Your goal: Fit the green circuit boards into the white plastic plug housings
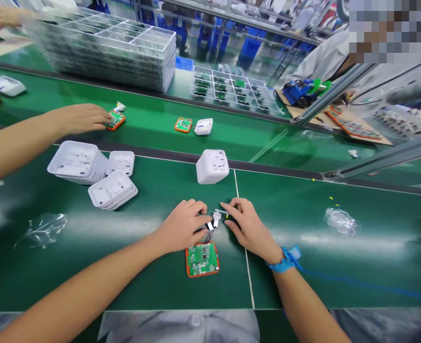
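Note:
A green circuit board (202, 259) with an orange rim lies flat on the bench in front of me. Dark wires run up from it to small white parts (216, 218) between my hands. My left hand (185, 226) is closed, thumb and fingertips around one of these wired white parts. On the other side, my right hand (248, 231), with a blue strap (285, 259) on its wrist, pinches at a thin pale strip (222, 211); a tiny yellow piece shows by its fingertips. A white box-shaped housing (212, 166) stands just beyond my hands.
Stacked white covers (76, 162) and flatter ones (112, 190) sit to the left. Clear plastic scraps (46, 228) lie on both sides. Another person's hand (85, 118) touches a board (115, 120) on the green strip beyond. Stacked trays (125, 52) and a slanted metal bar (339, 85) stand farther back.

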Demonstrator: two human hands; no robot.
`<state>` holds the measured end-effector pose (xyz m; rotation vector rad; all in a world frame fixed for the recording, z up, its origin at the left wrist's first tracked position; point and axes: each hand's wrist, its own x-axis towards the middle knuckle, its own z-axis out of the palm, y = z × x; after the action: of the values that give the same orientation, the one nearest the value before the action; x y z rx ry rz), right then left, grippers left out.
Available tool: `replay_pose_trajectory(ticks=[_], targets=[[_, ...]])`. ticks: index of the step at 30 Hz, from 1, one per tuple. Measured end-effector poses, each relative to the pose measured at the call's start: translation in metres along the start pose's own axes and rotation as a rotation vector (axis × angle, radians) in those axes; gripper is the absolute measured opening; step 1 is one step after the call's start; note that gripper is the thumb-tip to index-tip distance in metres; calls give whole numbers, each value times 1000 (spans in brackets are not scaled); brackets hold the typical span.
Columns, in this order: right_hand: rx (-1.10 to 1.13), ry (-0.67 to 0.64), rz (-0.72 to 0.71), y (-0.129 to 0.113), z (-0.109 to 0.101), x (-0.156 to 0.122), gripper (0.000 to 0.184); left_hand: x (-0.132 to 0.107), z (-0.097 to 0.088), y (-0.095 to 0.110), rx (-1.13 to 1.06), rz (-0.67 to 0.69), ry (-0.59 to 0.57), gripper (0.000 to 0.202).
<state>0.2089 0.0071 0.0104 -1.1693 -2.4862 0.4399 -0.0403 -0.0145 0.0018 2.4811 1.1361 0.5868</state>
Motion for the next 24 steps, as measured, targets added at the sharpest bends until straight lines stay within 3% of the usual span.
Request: replay_pose_trajectory(ticks=[3,10,12,15,17,19,22,24], targets=[[37,-17,-31,3,-2,1,20,-1,2,-2,26,25,5,19],[418,150,-80,-19,-8,9,10,2,5,-1,-19,14,26,18],[424,174,-60,-30,-3,18,11,3,3,-1,-141,-36,43,23],[271,191,65,-37,8,31,14,3,0,-3,-443,-163,150,49],[174,157,154,-33,12,34,31,1,-2,-3,-546,-217,205,55],[157,58,150,-24,9,31,41,-1,-2,-1,-503,-242,192,53],[153,-155,-82,-10,0,19,38,-2,2,0,-373,-236,174,41],[98,-224,-234,-5,-4,13,33,-1,6,-2,-340,-215,228,33]])
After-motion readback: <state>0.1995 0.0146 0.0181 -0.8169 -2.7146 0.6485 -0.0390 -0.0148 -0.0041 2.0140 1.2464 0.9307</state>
